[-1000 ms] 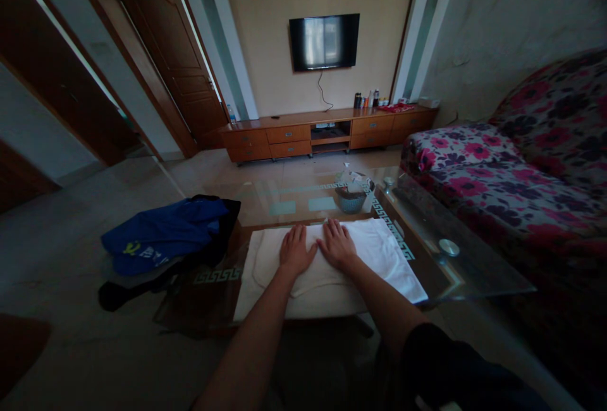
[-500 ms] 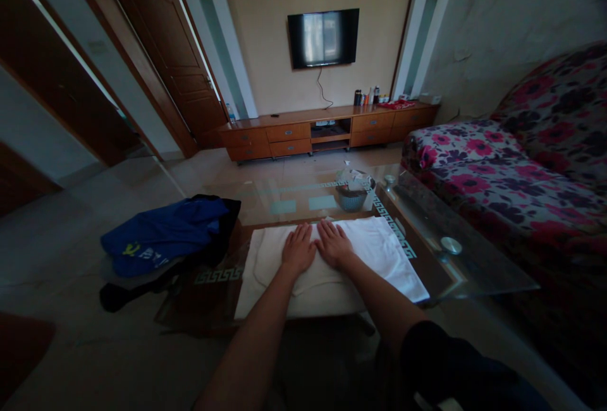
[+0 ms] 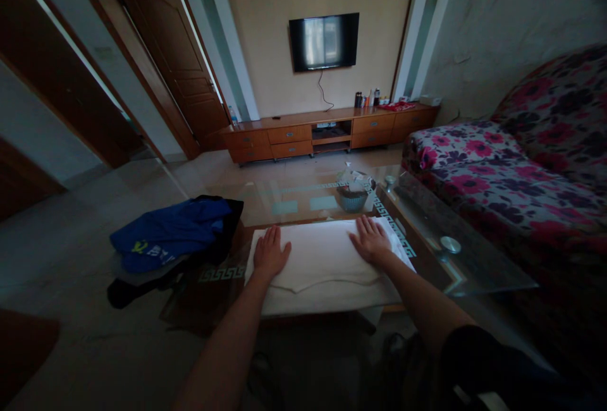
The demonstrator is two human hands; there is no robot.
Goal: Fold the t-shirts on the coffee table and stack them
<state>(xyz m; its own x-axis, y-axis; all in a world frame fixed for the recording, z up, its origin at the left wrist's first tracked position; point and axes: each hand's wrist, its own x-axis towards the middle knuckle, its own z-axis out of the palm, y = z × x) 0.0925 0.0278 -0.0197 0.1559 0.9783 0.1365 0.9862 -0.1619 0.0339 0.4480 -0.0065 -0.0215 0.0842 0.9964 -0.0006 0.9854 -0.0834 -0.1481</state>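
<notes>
A white cloth garment (image 3: 317, 256), folded into a wide flat shape, lies on the glass coffee table (image 3: 493, 272) in front of me. Its exact kind cannot be made out. My left hand (image 3: 272, 251) rests flat on its left end, fingers stretched and thumb apart. On the right end lies my right hand (image 3: 370, 240), palm down with the fingers spread. Neither hand grips the cloth. A curved fold edge of the upper layer runs across the near half of the cloth.
Blue and black clothes (image 3: 175, 234) lie in a pile at the table's left. Beyond the cloth stands a small basket (image 3: 353, 199) with crumpled paper. A flowered sofa (image 3: 512, 183) is at the right. A TV (image 3: 324, 42) hangs above a low wooden cabinet (image 3: 289, 139).
My hands have moved apart from the cloth's middle, the left one to the left end and the right one to the right. The cloth's upper layer lies spread flatter.
</notes>
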